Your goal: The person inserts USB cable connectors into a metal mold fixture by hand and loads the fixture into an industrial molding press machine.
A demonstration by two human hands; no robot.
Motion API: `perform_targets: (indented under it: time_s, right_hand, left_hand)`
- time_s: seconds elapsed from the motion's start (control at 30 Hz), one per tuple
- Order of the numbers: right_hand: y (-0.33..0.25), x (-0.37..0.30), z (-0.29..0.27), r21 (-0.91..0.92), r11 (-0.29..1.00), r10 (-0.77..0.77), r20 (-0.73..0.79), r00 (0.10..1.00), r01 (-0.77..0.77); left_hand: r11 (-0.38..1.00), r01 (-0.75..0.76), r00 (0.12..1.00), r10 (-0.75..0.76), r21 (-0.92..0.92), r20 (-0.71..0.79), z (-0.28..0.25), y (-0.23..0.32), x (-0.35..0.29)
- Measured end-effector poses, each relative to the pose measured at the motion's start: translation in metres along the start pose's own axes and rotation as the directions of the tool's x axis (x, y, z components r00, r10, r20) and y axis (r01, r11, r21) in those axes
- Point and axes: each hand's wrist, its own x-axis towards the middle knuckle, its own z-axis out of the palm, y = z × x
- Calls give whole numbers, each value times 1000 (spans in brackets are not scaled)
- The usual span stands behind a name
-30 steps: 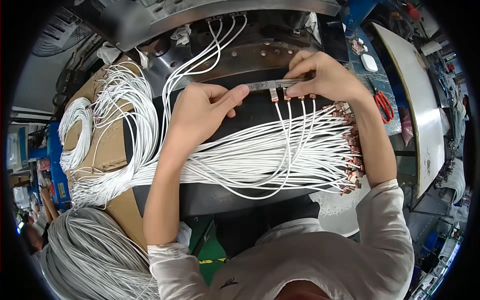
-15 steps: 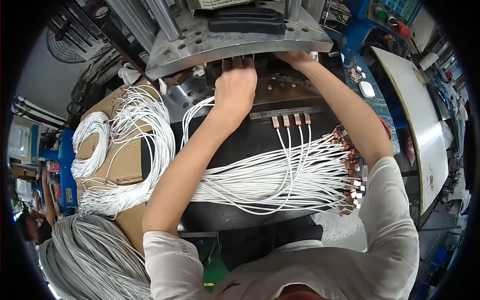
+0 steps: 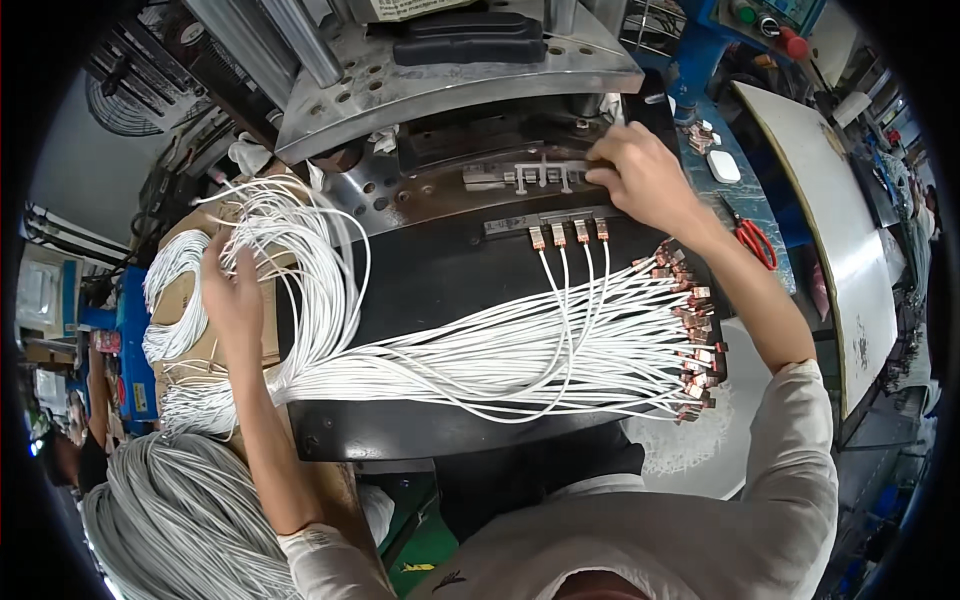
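My left hand, slightly blurred, is over the near edge of a looped bundle of white cables; its thumb and fingers are apart with nothing visible in them. My right hand pinches the right end of a metal mould bar under the press. A grey branched plastic runner lies along that bar. In front, a dark slotted strip has several orange-and-clear cable plugs lined up at it, their white cables trailing toward me.
A thick press plate overhangs the work area. White cables with plugs fan across the black table. Grey cables are piled at lower left. Red-handled pliers and a white case lie at right.
My left hand has moved from under the press to the cable bundle at left. My right hand has come forward with the bar and runner, now visible. White cables left the press area.
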Motion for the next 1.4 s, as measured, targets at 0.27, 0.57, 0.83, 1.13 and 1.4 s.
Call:
perform_targets:
  time_s: [0.27,0.57,0.83,1.13,1.4]
  right_hand:
    - [-2,22,-38,360,923,-174,79,982,135]
    - [-21,-15,-44,243,965,-32,468,883,-94]
    - [-19,4,-29,550,692,72,593,802,-468]
    - [35,115,52,596,767,207,124,970,-240]
    - [148,128,118,323,945,-9,-151,988,57]
  left_hand:
    - [882,-464,799,457,-82,391,14,148,-84]
    - [773,-547,640,633,-321,436,93,225,-125]
    - [848,-482,614,505,-218,607,97,237,-119]
    - [748,-636,702,663,-189,261,172,177,-8]
    - [872,-480,750,467,-98,468,168,172,3]
